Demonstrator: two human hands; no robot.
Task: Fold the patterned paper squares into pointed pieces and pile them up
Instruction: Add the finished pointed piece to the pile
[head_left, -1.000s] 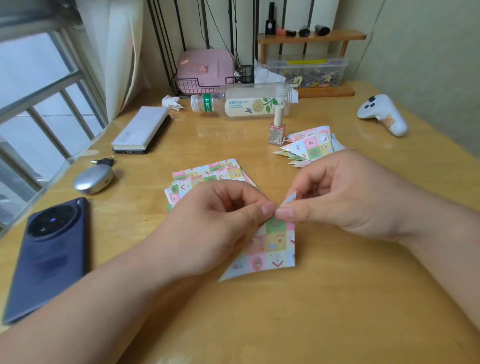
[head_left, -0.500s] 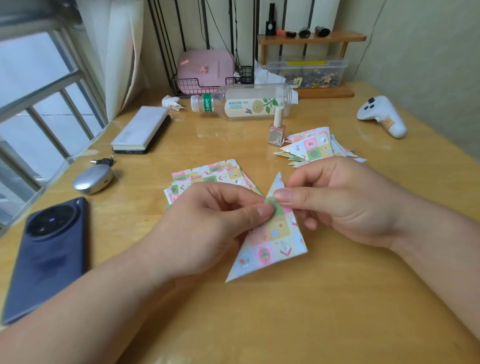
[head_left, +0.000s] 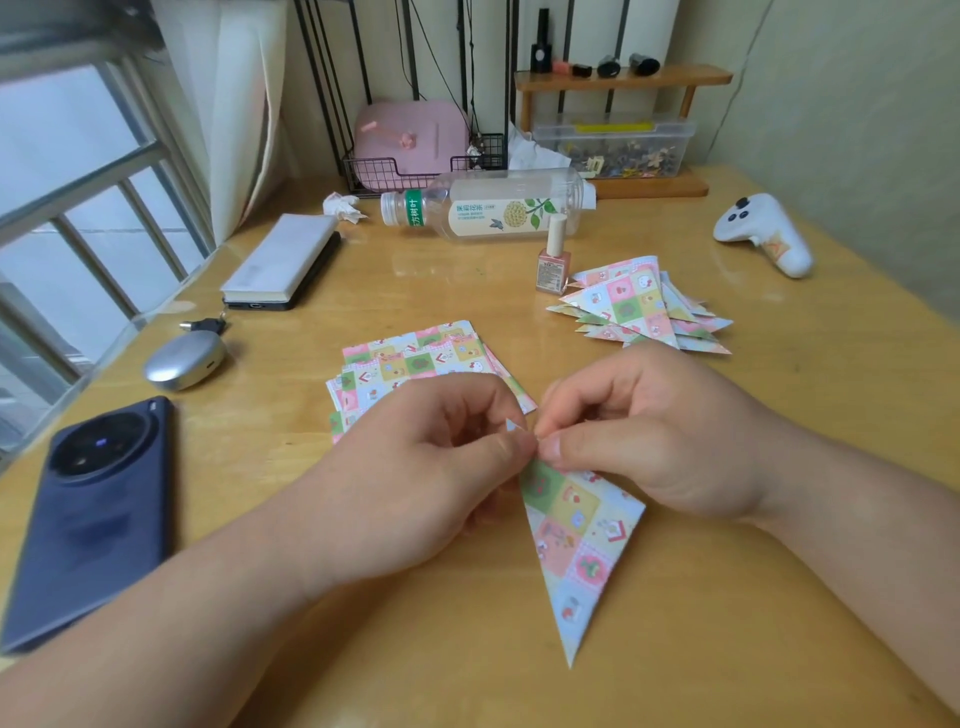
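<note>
A patterned paper piece, folded into a long narrow point, hangs toward me over the wooden table. My left hand and my right hand both pinch its upper end, thumbs nearly touching. Behind my left hand lies a stack of flat patterned paper squares, partly hidden by my fingers. Farther right sits a pile of folded pointed pieces.
A dark phone and a silver earbud case lie at the left. A nail polish bottle, a clear bottle on its side, a notebook and a white controller sit farther back.
The paper went from a wide triangle with its tip up to a narrower pointed piece hanging tip down toward me. Both hands kept pinching its top.
</note>
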